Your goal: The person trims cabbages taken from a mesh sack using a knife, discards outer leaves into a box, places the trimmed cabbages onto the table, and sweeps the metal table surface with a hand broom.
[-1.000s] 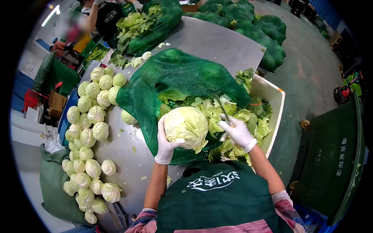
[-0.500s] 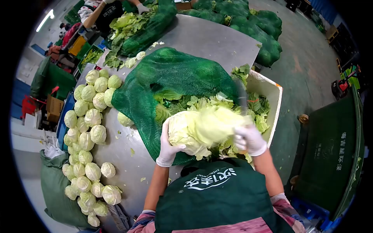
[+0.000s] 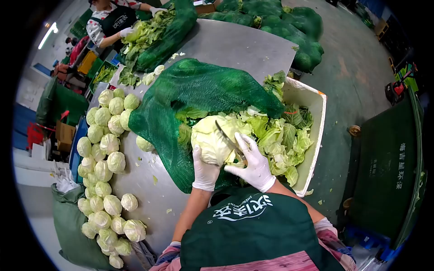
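A pale green cabbage (image 3: 209, 141) is in my gloved left hand (image 3: 205, 170), which supports it from below and the near side. In my gloved right hand (image 3: 254, 165) is a knife (image 3: 224, 135) with a dark, narrow, curved blade, lying across the right side of the cabbage. The handle is mostly hidden by the fingers. Behind and left of the cabbage spreads a green mesh sack (image 3: 199, 90), with cabbages inside and its mouth facing me. Loose trimmed leaves (image 3: 271, 147) lie just right of my right hand, heaped in a white foam box (image 3: 318, 135).
Trimmed cabbages (image 3: 103, 171) line the left side of the metal table (image 3: 151, 194). Across it, a co-worker (image 3: 113, 22) handles leaves by another mesh sack. Filled sacks (image 3: 289, 31) lie beyond the far edge. A large green bin (image 3: 384, 167) stands at right.
My right hand has moved left from over the foam box to the cabbage, bringing the knife across it. The blurred pale leaves beside the cabbage have come away. My left hand now sits lower.
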Available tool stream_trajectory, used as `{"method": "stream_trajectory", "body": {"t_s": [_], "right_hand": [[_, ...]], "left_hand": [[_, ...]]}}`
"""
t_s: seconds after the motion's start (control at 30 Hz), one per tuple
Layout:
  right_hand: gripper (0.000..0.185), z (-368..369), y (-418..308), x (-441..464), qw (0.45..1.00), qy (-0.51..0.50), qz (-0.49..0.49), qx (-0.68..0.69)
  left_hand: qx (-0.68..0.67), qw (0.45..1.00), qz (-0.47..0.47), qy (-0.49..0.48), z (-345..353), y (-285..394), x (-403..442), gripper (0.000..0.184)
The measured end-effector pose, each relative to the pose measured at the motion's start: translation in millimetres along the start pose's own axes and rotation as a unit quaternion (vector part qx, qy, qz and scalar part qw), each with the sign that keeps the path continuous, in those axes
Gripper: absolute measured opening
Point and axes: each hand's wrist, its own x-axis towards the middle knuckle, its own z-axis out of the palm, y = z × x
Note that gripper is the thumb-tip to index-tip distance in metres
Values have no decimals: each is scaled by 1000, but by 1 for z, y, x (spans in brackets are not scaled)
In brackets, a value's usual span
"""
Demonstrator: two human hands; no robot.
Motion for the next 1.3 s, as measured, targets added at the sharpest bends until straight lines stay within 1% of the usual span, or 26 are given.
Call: {"method": "stream_trajectory", "body": {"t_s": [0.03,0.1,0.13,0.17,0.2,0.23,0.3,0.37,0.4,0.43,0.53,0.6,0.63,0.7,0.73,0.77,0.8,0.87,0.9,0.93,0.97,1.0,1.07,1.17,1.23,1.3], "right_hand": [[69,7,4,-2,1000,31,6,-2],[34,8,24,-9,996,-19,3,89],[14,5,31,-2,997,53,-57,19],[10,-5,36,-1,967,34,157,196],[12,-15,66,7,964,30,217,152],[24,-24,97,8,985,37,141,-90],[43,-43,93,17,978,3,180,-102],[59,-37,73,25,963,-36,217,159],[63,-46,42,33,918,-104,281,259],[59,-41,28,35,920,-93,260,277],[49,-20,19,36,939,-69,191,277],[26,-10,25,35,920,-72,227,311],[26,-18,17,36,920,-71,227,311],[20,-47,-7,37,850,-192,326,367],[18,-63,-5,31,812,-262,283,438],[16,-48,16,14,856,-248,104,440],[18,-63,18,8,836,-329,107,427],[25,-93,10,10,815,-396,171,386],[30,-101,8,16,819,-380,234,361],[42,-77,23,14,892,-220,175,353],[51,-86,27,19,924,-224,274,144],[54,-77,31,18,923,-164,271,220],[59,-54,42,20,937,-91,213,261],[42,-28,35,23,932,-94,217,274],[34,-24,31,21,915,-104,265,285],[30,-30,18,15,896,-140,296,299]], "left_hand": [[-14,1000,-9,20,-2,-2,0,81],[-29,998,-33,37,-7,-1,-2,80],[-48,997,-42,38,-4,2,-5,81],[-67,996,-50,37,-2,5,-7,82],[-69,996,-51,37,-7,5,-11,83],[-72,995,-51,37,-11,5,-15,84],[-126,990,-65,-5,-23,6,-19,88],[-104,992,-62,-24,-30,3,-23,92],[-59,998,-32,-11,-28,3,-24,94],[-14,1000,0,3,-26,2,-25,96],[34,999,-10,-5,-22,3,-29,98],[28,999,-23,-3,-22,3,-29,96],[28,999,-23,-3,-24,1,-28,96],[-77,996,-52,-16,-33,-7,-25,91],[-37,998,-36,-21,-42,-14,-23,85],[3,1000,-19,-25,-51,-22,-22,79],[-82,994,-73,-20,-53,-27,-27,74],[-168,970,-169,-42,-70,-32,-32,67],[-223,958,-179,-29,-65,-32,-30,68],[-278,942,-188,-15,-60,-31,-28,69],[-305,929,-211,-7,-54,-27,-26,69],[-331,915,-233,2,-48,-23,-24,68],[-299,922,-246,-6,-48,-23,-22,68],[-273,929,-250,-4,-52,-34,-22,68],[-284,922,-263,0,-41,-36,-22,71],[-304,926,-221,21,-30,-31,-22,77]]}}
